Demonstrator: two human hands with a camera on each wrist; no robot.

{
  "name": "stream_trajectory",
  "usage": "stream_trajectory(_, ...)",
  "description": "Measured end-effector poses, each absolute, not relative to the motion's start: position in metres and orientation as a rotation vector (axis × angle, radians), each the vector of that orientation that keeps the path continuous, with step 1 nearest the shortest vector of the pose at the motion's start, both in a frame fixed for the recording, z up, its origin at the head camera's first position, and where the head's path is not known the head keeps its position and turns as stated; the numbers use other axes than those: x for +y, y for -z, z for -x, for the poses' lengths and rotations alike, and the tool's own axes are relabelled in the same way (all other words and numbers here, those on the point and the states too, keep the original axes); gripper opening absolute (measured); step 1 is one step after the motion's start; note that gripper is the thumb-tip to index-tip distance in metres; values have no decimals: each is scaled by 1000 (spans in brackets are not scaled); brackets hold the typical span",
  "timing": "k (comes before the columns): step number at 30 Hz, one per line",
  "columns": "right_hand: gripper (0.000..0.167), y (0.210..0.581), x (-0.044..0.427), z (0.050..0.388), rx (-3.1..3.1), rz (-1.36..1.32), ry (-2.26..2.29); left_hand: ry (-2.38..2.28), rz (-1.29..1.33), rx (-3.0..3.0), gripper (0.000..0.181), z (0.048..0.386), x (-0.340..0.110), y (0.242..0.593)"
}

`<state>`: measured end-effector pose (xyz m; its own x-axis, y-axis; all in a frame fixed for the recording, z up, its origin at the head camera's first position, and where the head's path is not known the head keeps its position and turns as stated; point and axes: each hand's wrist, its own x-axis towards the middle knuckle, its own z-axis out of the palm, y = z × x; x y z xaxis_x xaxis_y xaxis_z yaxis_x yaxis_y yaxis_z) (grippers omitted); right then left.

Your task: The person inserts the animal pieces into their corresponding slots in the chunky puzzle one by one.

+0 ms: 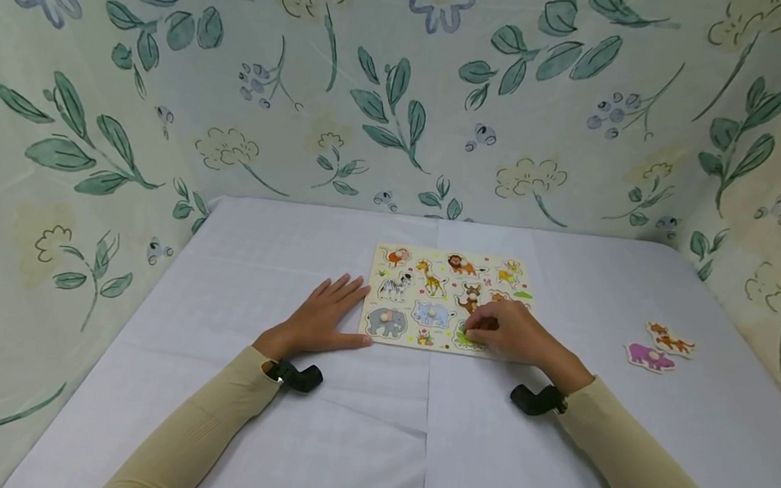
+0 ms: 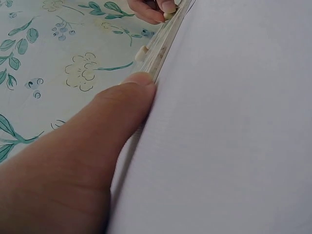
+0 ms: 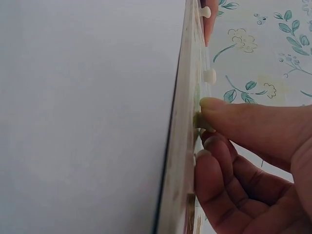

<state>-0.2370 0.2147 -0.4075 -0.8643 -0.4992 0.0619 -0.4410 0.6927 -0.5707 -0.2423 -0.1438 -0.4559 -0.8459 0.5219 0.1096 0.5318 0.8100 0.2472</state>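
Observation:
A wooden animal peg puzzle board [image 1: 429, 255] lies flat on the white-covered table. My left hand [image 1: 321, 317] rests palm down at its left side, fingers spread, with fingertips and thumb touching the edge. In the left wrist view the thumb [image 2: 114, 107] lies against the board's near corner. Over the board's near right part, my right hand [image 1: 518, 333] pinches the knob [image 3: 202, 121] of a green puzzle piece [image 1: 467, 339] between thumb and finger. That hand hides much of the piece, so its animal cannot be told. Elephant [image 1: 386, 323] and hippo-like blue [image 1: 431, 314] pieces sit to its left.
Off the board at the right, a purple hippo piece [image 1: 650, 358] and an orange tiger-like piece [image 1: 669, 340] lie close together on the white tablecloth [image 1: 358, 458]. A floral curtain [image 1: 410, 184] stands behind the table and along both sides.

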Motion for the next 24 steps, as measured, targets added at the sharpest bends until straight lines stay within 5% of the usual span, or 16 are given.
stream_trajectory(24, 5, 405, 217, 238, 2793, 702, 885, 417, 866, -2950, 102, 242, -144, 455)
